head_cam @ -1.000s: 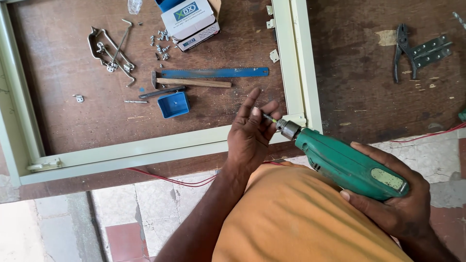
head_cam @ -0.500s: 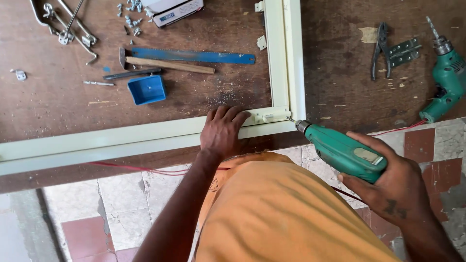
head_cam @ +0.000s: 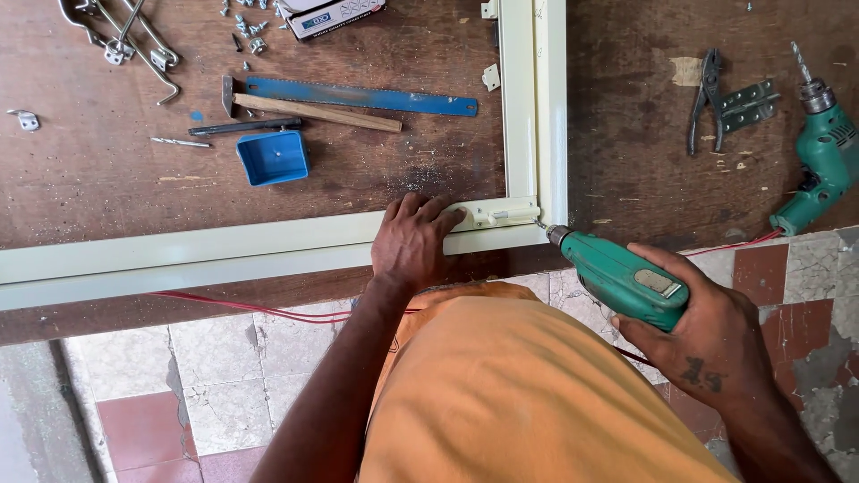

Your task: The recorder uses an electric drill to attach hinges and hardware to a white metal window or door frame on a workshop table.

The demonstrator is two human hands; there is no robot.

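The person wears an orange shirt [head_cam: 528, 394] that fills the lower middle of the view. Both forearms are bare, without sleeves. The right hand [head_cam: 707, 344] bears a small dark tattoo on its back.

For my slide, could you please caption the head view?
Left hand braces cream frame on workbench; right hand aims green drill at its corner.

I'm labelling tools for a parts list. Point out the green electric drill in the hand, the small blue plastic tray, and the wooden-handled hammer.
Green electric drill [head_cam: 622, 279], head view, on its body.
Small blue plastic tray [head_cam: 273, 158], head view, on its floor.
Wooden-handled hammer [head_cam: 313, 112], head view, mid-handle.
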